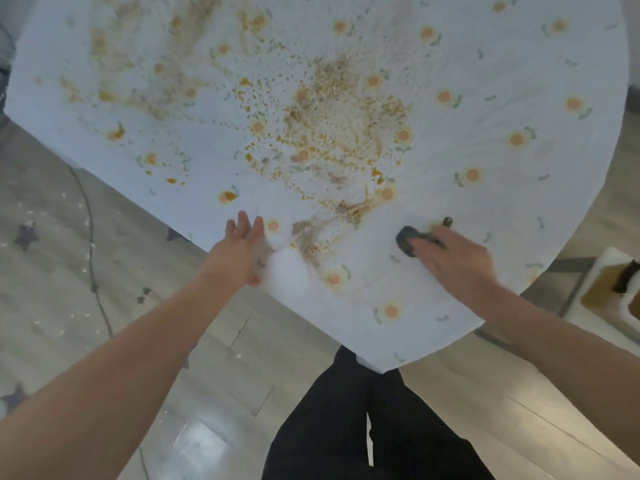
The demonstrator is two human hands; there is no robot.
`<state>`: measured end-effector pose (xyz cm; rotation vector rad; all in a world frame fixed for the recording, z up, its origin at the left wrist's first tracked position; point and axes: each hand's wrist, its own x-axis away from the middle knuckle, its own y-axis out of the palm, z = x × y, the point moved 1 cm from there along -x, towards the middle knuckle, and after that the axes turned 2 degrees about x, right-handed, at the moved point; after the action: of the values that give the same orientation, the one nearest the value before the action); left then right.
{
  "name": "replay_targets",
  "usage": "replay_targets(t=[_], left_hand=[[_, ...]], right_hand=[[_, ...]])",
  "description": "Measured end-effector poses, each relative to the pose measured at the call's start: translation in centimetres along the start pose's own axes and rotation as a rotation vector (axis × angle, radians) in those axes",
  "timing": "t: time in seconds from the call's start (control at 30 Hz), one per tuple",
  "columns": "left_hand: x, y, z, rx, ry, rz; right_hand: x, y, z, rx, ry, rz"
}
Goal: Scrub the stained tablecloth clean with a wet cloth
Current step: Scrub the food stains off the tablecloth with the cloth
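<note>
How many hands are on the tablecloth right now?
2. The left hand rests flat at the edge of the tablecloth, beside a brown stain; the right hand presses a dark cloth further right. Neither is hidden.

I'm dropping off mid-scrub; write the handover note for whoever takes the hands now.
Left hand: flat, fingers straight, pressing the pale blue flower-print tablecloth near its edge.
Right hand: presses the dark grey cloth onto the tablecloth, right of the brown-orange stains.
Done: nothing I can confirm.
Left: stains cover the middle and far left; scrub them.
</note>
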<state>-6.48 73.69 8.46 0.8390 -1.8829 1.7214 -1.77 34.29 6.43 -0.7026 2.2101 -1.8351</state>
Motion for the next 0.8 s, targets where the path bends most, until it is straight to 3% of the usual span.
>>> replay_targets(t=[0.07,0.13,0.2,0.23,0.3,0.37,0.43,0.53,0.63,0.8], left_hand=[[0.0,-0.1,0.0,0.020,-0.006,-0.004],[0.0,0.0,0.0,0.036,-0.011,-0.002],[0.1,0.2,0.0,0.046,-0.022,-0.001],[0.1,0.2,0.0,0.054,-0.026,-0.003],[0.2,0.3,0.1,0.068,-0.023,0.004],[0.4,0.2,0.0,0.092,-0.021,0.016],[0.5,0.2,0.0,0.107,-0.016,0.020],[0.4,0.5,-0.1,0.107,-0.004,0.032],[0.3,0.7,-0.3,0.075,0.004,0.037],[0.0,0.7,-0.1,-0.015,0.036,0.055]], right_hand=[[-2.3,-0.9,2.5,0.002,0.272,0.241],[-5.0,-1.1,2.0,-0.071,0.532,0.266],[-6.3,-0.9,-1.5,-0.105,0.653,0.265],[-6.3,-0.3,-3.7,-0.133,0.625,0.270],[-5.0,1.8,-8.5,-0.178,0.393,0.203],[-2.2,2.9,-12.6,-0.128,0.099,-0.021],[0.3,3.4,-12.4,-0.141,-0.014,-0.174],[2.9,2.6,-6.8,-0.050,0.124,-0.013],[6.5,1.6,-3.2,-0.103,0.485,0.157],[10.6,4.1,-12.8,-0.170,0.656,0.061]])
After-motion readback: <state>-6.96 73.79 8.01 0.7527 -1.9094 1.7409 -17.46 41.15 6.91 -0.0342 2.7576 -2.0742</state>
